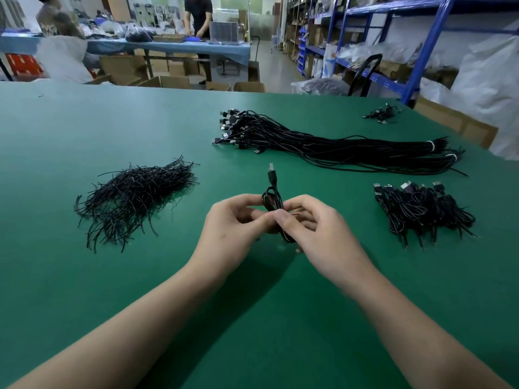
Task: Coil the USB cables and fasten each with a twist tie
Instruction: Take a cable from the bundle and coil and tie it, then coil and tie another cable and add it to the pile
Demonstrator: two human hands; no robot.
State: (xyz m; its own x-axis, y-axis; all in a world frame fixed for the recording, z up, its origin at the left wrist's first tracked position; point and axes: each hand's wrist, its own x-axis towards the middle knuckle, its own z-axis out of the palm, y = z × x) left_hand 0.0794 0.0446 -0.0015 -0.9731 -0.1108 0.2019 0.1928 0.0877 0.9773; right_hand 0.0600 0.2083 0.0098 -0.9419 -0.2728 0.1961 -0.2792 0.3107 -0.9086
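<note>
Holding a small coiled black USB cable just above the green table, left hand and right hand had fingers clamped on its middle. Risk judged: a slackened pinch would let loops spring open. Twist tie too hidden to confirm.

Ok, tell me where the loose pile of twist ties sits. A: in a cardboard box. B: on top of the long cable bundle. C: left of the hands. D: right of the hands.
C: the twist ties lie on the table left of the left hand; the right hand shares the coiled cable with it.
</note>
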